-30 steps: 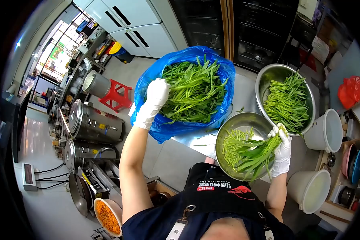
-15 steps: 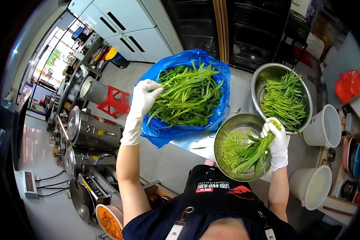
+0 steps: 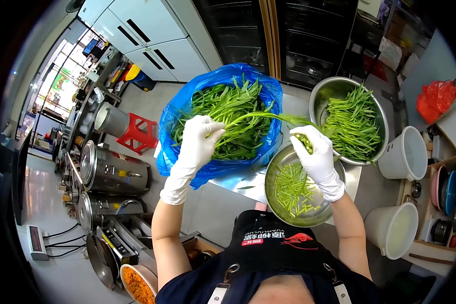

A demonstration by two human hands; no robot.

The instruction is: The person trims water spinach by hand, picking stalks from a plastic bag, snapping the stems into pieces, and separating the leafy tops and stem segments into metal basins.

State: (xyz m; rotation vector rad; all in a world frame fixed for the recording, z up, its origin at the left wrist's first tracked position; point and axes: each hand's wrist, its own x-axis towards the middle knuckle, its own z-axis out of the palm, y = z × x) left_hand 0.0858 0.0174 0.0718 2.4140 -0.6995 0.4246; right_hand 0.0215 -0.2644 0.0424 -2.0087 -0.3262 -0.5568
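My left hand (image 3: pixel 203 139), in a white glove, pinches the end of a long green water spinach stalk (image 3: pixel 256 115). The stalk stretches across toward my right hand (image 3: pixel 316 157), its leafy end close to those fingers. That hand, gloved too, is closed around a bunch of water spinach (image 3: pixel 304 143), cut stem ends facing me. Behind my left hand, a blue plastic bag (image 3: pixel 175 109) is full of loose leafy stalks (image 3: pixel 228 104). Below my right hand, a steel bowl (image 3: pixel 271 201) holds short cut stems (image 3: pixel 293 190).
A larger steel bowl (image 3: pixel 316 96) with leafy water spinach stands at the right rear. White buckets (image 3: pixel 403 152) line the right side. At left are a red stool (image 3: pixel 136 134) and steel pots (image 3: pixel 114 169). A tub of orange shreds (image 3: pixel 137 283) sits lower left.
My left hand has drawn a stalk from the bag toward me and right. My right hand has lifted the bunch up and left from over the cut-stem bowl, and the hands are closer together.
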